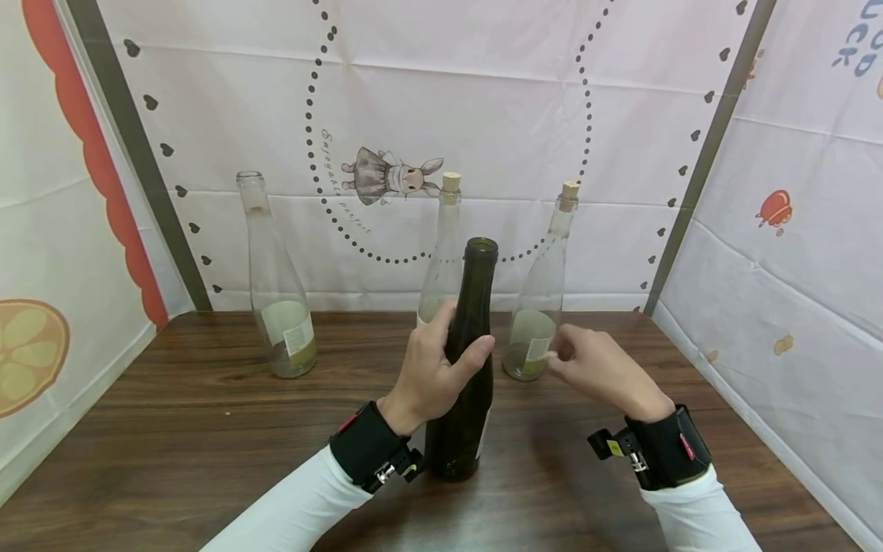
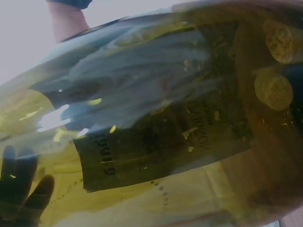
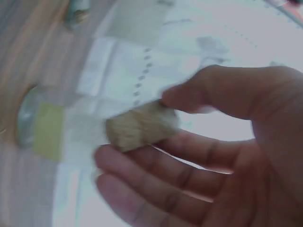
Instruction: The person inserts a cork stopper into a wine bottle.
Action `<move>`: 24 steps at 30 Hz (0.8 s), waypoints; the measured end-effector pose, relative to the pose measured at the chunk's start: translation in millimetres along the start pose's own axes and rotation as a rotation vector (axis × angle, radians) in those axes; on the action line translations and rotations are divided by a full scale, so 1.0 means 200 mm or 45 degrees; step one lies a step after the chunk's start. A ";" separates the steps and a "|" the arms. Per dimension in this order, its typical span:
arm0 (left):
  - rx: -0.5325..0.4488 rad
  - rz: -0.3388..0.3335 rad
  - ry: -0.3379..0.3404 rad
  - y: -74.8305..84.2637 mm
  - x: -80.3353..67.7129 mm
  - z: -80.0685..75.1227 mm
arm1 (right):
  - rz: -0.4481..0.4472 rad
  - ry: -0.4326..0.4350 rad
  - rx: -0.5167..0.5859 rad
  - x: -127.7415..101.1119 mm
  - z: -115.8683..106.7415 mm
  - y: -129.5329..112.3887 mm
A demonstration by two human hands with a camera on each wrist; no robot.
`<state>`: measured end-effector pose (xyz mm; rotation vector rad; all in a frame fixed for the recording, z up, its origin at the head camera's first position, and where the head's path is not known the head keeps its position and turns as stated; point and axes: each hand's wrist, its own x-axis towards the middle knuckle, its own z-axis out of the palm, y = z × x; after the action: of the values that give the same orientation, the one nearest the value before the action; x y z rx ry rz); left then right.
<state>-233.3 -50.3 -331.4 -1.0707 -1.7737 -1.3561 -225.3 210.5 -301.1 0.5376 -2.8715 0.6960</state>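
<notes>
A dark green glass bottle (image 1: 476, 307) with an uncorked mouth stands near the table's middle. My left hand (image 1: 431, 368) grips it around the upper body, thumb across the front. In the left wrist view the green bottle (image 2: 156, 113) fills the frame, its label showing through the glass. Two corks (image 2: 273, 91) also appear there at the right; whether they are inside or behind the glass I cannot tell. Right of the bottle, my right hand (image 1: 600, 368) pinches a cork (image 3: 142, 125) between thumb and fingers, plain in the right wrist view.
Behind the green bottle stands a clear bottle (image 1: 444, 253) with a cork in its mouth. A second corked clear bottle (image 1: 538, 307) stands close to my right hand. Another clear bottle (image 1: 279, 299), without a cork, is at the left. Printed cloth walls (image 1: 441, 100) enclose the wooden table (image 1: 172, 445).
</notes>
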 end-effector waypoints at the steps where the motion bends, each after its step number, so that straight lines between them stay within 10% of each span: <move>1: -0.003 0.001 0.001 0.00 0.00 0.00 | -0.006 0.038 0.027 0.00 -0.01 -0.02; 24: -0.018 -0.003 -0.005 -0.01 -0.01 0.01 | -0.426 0.639 0.420 0.03 -0.10 -0.38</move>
<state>-233.9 -49.6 -333.0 -1.0799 -1.7710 -1.3707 -201.5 154.4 -251.1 0.7367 -2.1522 1.0691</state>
